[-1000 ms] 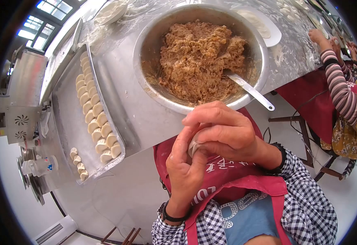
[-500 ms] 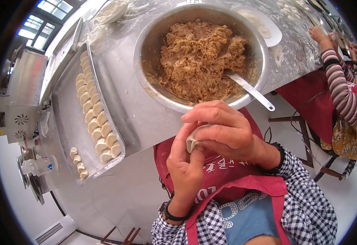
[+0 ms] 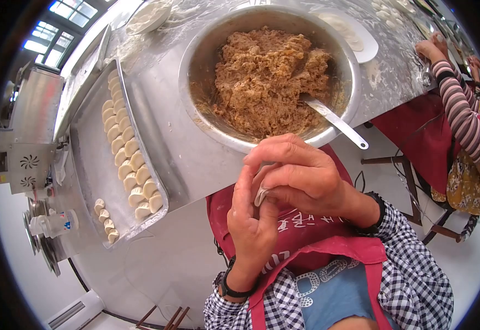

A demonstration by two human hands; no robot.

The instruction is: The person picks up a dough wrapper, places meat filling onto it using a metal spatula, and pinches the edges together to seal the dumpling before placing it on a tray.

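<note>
Both my hands meet around one dumpling (image 3: pixel 261 193), just in front of the big metal bowl. My left hand (image 3: pixel 253 223) cups it from below, thumb pressed against its edge. My right hand (image 3: pixel 303 176) closes over it from the other side, fingers curled and thumb at the rim. Only a pale strip of the dough shows; the rest is hidden by my fingers. Beyond them, the metal bowl (image 3: pixel 187 93) is filled with brown minced filling (image 3: pixel 270 77). A white-handled spoon (image 3: pixel 339 122) is stuck in the filling, its handle over the bowl's right rim.
To the left lies a metal tray (image 3: pixel 94 165) with rows of folded dumplings (image 3: pixel 131 147) and several smaller ones near its front corner. A white plate of wrappers (image 3: pixel 361 41) sits behind the bowl. At right, a co-worker's striped sleeve (image 3: pixel 459 110) reaches over the floury table.
My fingers have closed further over the dumpling, so less dough shows, and its edge is turned. At right, the co-worker's hands have shifted slightly.
</note>
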